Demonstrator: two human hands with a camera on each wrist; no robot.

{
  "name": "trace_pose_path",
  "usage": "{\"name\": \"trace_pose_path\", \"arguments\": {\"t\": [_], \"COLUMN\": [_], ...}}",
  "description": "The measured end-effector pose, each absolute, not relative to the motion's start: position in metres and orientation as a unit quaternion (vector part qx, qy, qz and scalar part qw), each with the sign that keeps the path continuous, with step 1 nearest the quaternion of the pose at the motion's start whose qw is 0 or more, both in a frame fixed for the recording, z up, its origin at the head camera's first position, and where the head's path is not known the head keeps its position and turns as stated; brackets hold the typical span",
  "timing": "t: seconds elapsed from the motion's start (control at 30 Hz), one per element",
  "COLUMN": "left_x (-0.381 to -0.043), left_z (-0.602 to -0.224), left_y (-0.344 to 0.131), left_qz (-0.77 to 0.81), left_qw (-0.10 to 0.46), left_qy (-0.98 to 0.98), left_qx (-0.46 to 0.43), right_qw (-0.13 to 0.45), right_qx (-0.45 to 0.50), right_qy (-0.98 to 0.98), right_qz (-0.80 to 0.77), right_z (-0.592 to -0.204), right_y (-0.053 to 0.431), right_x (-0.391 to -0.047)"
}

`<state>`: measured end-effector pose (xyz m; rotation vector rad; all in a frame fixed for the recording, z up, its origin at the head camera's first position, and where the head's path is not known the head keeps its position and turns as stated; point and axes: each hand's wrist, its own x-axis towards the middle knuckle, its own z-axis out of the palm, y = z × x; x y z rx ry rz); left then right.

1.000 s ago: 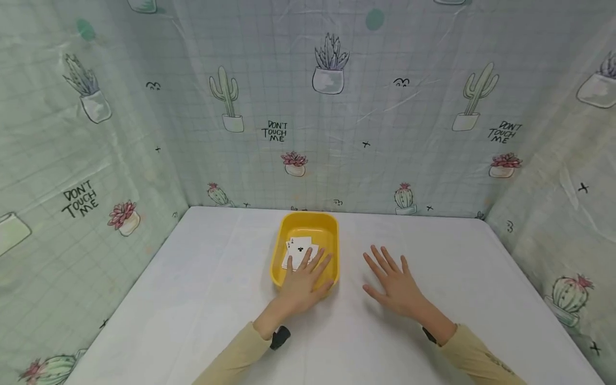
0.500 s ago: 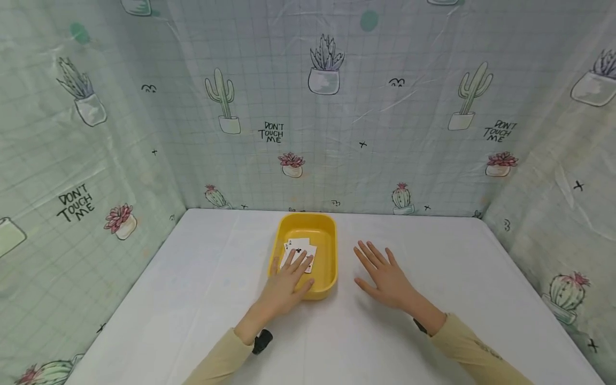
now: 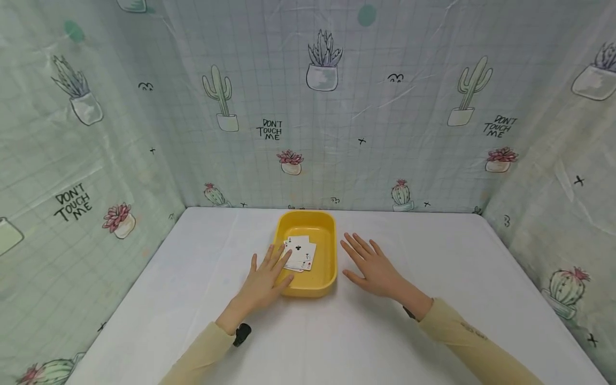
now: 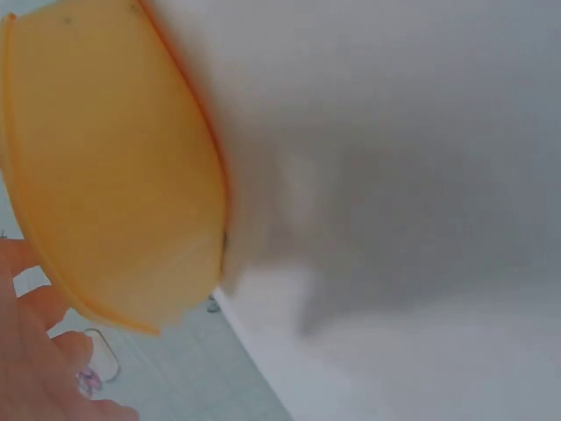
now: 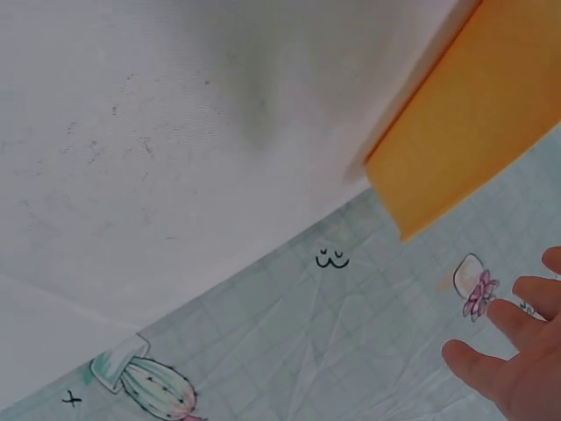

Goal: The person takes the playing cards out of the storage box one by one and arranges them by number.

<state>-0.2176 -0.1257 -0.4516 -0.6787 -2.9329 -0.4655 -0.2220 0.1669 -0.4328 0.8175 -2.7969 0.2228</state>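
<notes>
Two hands (image 3: 261,283) (image 3: 375,270) by one yellow tray (image 3: 308,292)

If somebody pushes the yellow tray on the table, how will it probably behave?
The yellow tray looks like thin-walled plastic, so it is probably stiff and light. It sits broad and low on the table, so it would likely slide rather than tip. The overlapping playing cards inside look loose and may shift.
</notes>
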Motion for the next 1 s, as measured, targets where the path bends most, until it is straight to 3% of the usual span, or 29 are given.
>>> {"name": "trace_pose_path", "arguments": {"t": [0.23,0.47,1.0], "left_x": [-0.223,-0.223,-0.225], "left_z": [-0.457,-0.461,-0.463], "left_y": [-0.135,-0.137,-0.139], "left_qz": [-0.144,-0.134,-0.112], "left_qw": [0.042,0.040,0.068], "left_qy": [-0.965,-0.969,-0.968], "left_qx": [-0.213,-0.206,-0.214], "right_qw": [0.117,0.069,0.045], "right_qx": [0.299,0.310,0.331], "right_qy": [-0.944,-0.946,-0.942], "right_qz": [0.072,0.061,0.019], "right_z": [-0.426,-0.422,-0.423], "right_y": [0.153,0.131,0.095], "right_x": [-0.236,-0.250,-0.282]}}
